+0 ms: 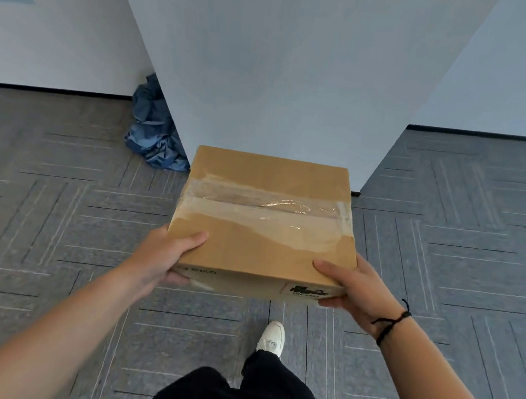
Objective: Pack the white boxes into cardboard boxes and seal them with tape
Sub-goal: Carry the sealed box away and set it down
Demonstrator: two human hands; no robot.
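As both hands carry it above the carpet floor (55,207), the cardboard box (264,232) appears packed and sealed. Left hand (161,259) and right hand (353,290) grip its near corners, thumbs on top, fingers (175,278) curled beneath. Clear tape (267,209) covers the top seam. No white boxes or further cartons show; only setting it down seems left. A blue cloth (154,133) lies beyond, against a white pillar (281,69).
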